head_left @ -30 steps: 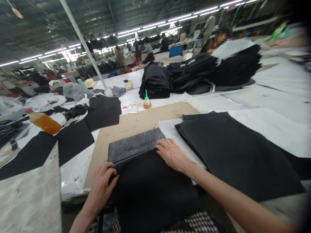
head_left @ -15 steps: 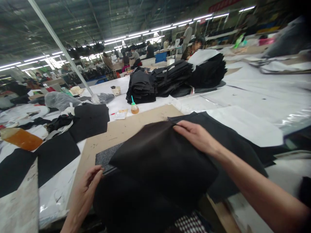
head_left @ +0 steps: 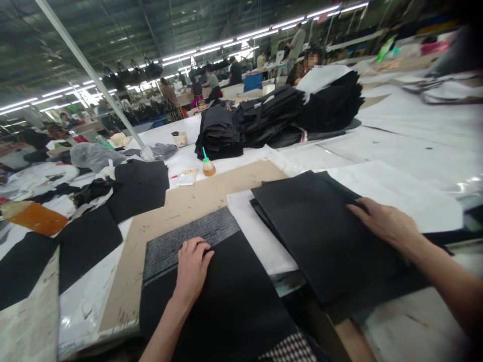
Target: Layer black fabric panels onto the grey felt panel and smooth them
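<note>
My left hand (head_left: 192,266) lies with curled fingers on the top edge of a black fabric piece (head_left: 226,306) that hangs over the table's front edge. Under that piece a grey ribbed mat (head_left: 188,236) shows on a brown board (head_left: 211,193). My right hand (head_left: 385,223) rests flat, fingers stretched, on the right side of a stack of black fabric sheets (head_left: 320,231) that sits on white paper (head_left: 256,236).
A small glue bottle with a green tip (head_left: 207,166) stands behind the board. Black fabric pieces (head_left: 136,186) and an orange bottle (head_left: 33,217) lie at the left. Piles of folded black fabric (head_left: 279,118) are stacked at the back. Other people work at distant tables.
My right hand carried a black sheet to the right and laid it on the stack. My left hand moved up onto the remaining black piece over the grey mat.
</note>
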### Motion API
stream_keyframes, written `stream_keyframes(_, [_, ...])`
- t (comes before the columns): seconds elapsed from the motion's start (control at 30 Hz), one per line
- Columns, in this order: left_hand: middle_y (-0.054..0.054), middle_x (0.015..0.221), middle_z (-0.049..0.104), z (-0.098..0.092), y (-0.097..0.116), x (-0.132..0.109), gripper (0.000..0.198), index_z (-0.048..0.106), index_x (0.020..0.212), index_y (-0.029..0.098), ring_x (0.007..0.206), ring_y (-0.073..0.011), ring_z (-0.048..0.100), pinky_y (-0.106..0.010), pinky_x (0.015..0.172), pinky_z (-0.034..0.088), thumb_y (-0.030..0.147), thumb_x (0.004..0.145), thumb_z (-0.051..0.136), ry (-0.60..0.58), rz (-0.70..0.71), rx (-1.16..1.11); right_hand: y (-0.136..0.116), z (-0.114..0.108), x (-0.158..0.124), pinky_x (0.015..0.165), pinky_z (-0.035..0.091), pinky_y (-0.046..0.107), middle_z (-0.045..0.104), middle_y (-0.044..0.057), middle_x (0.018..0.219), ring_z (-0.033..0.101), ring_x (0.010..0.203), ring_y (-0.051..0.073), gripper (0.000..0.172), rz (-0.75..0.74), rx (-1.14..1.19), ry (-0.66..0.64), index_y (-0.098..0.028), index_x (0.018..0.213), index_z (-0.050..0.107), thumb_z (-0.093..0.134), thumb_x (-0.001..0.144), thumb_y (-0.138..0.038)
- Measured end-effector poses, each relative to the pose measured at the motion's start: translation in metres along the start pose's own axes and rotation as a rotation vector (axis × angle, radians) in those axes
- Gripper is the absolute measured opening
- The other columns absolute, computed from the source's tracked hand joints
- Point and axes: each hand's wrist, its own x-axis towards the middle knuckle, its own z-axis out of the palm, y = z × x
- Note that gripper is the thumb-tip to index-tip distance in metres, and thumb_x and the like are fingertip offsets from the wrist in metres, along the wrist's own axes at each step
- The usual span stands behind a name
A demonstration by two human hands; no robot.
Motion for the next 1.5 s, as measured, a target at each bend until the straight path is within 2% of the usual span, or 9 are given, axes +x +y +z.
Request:
stream_keyframes(0.2, [-0.006, 0.116, 0.058, 0.000, -0.001, -0.001, 0.008, 0.061, 0.099, 0.022, 0.109, -0.0259, 0.051, -0.044, 0.090, 0.043, 0.026, 0.092, 0.063, 0.025, -0.040, -0.019, -0.090, -0.001, -0.001, 0.093, 0.035, 0.069, 0.054, 0.024, 0.129, 0.045, 0.121, 0.049, 0.049, -0.249, -0.220, 0.169, -0.015, 0.133, 0.053, 0.042, 0.094, -0.042])
stream_keyframes(0.4, [-0.005, 0.111, 0.060, 0.001, -0.001, -0.001, 0.005, 0.063, 0.089, 0.023, 0.107, -0.0256, 0.051, -0.044, 0.088, 0.041, 0.027, 0.091, 0.063, 0.010, 0.003, -0.006, -0.235, 0.038, -0.035, 0.096, 0.048, 0.036, 0.062, 0.009, 0.120, 0.059, 0.109, 0.021, 0.033, -0.664, 0.324, -0.299, -0.022, 0.130, 0.056, 0.039, 0.102, -0.028])
stream_keyframes(0.53, [-0.005, 0.109, 0.060, -0.002, 0.006, -0.006, 0.010, 0.055, 0.084, 0.021, 0.108, -0.0240, 0.051, -0.044, 0.093, 0.038, 0.022, 0.090, 0.063, 0.040, 0.100, -0.030, -0.292, 0.071, -0.056, 0.101, 0.041, 0.040, 0.063, 0.007, 0.121, 0.054, 0.113, 0.022, 0.033, -0.912, 0.363, -0.472, -0.022, 0.131, 0.056, 0.054, 0.098, -0.028])
stream_keyframes(0.77, [-0.003, 0.092, 0.063, -0.007, 0.014, -0.011, 0.015, 0.051, 0.086, 0.020, 0.088, -0.0177, 0.056, -0.041, 0.091, 0.040, 0.009, 0.094, 0.046, -0.051, 0.363, -0.046, -0.300, 0.092, -0.047, 0.095, 0.036, 0.045, 0.063, 0.007, 0.113, 0.051, 0.105, 0.027, 0.031, -0.888, 0.123, -0.481, -0.022, 0.113, 0.066, 0.071, 0.087, -0.038])
stream_keyframes(1.0, [-0.005, 0.095, 0.066, -0.013, 0.007, -0.021, 0.017, 0.053, 0.091, 0.021, 0.090, -0.0179, 0.060, -0.041, 0.092, 0.043, 0.008, 0.095, 0.042, -0.048, 0.475, -0.032, -0.305, 0.090, -0.044, 0.093, 0.038, 0.042, 0.057, 0.010, 0.114, 0.049, 0.106, 0.028, 0.055, -0.809, 0.108, -0.451, -0.017, 0.110, 0.062, 0.083, 0.072, -0.050])
stream_keyframes(1.13, [-0.007, 0.098, 0.066, -0.010, 0.004, -0.022, 0.017, 0.055, 0.097, 0.021, 0.089, -0.0181, 0.062, -0.039, 0.088, 0.046, 0.012, 0.097, 0.041, -0.054, 0.427, -0.052, -0.304, 0.087, -0.043, 0.098, 0.035, 0.039, 0.059, 0.006, 0.122, 0.048, 0.114, 0.024, 0.047, -0.953, 0.222, -0.505, -0.023, 0.124, 0.057, 0.076, 0.081, -0.025])
stream_keyframes(1.27, [-0.011, 0.114, 0.066, -0.008, -0.004, -0.023, 0.031, 0.048, 0.128, 0.020, 0.100, -0.0228, 0.064, -0.041, 0.093, 0.049, 0.028, 0.099, 0.050, 0.018, 0.235, -0.031, -0.296, 0.095, -0.038, 0.096, 0.036, 0.037, 0.067, 0.000, 0.097, 0.057, 0.099, 0.021, 0.022, -0.889, 0.291, -0.645, -0.024, 0.107, 0.066, 0.072, 0.085, -0.027])
stream_keyframes(1.37, [-0.009, 0.116, 0.067, -0.019, -0.025, -0.033, 0.048, 0.042, 0.140, 0.023, 0.101, -0.0241, 0.065, -0.041, 0.092, 0.051, 0.039, 0.097, 0.054, -0.024, 0.071, 0.038, -0.291, 0.100, -0.035, 0.092, 0.039, 0.036, 0.068, 0.002, 0.098, 0.060, 0.097, 0.022, 0.021, -0.755, 0.291, -0.704, -0.021, 0.103, 0.067, 0.072, 0.085, -0.031])
stream_keyframes(1.5, [-0.005, 0.107, 0.069, -0.051, -0.069, -0.057, 0.039, 0.055, 0.128, 0.026, 0.093, -0.0233, 0.067, -0.039, 0.086, 0.053, 0.047, 0.096, 0.053, -0.139, -0.117, 0.071, -0.291, 0.099, -0.034, 0.090, 0.042, 0.036, 0.066, 0.006, 0.106, 0.060, 0.102, 0.025, 0.029, -0.682, 0.264, -0.755, -0.020, 0.111, 0.064, 0.071, 0.085, -0.031])
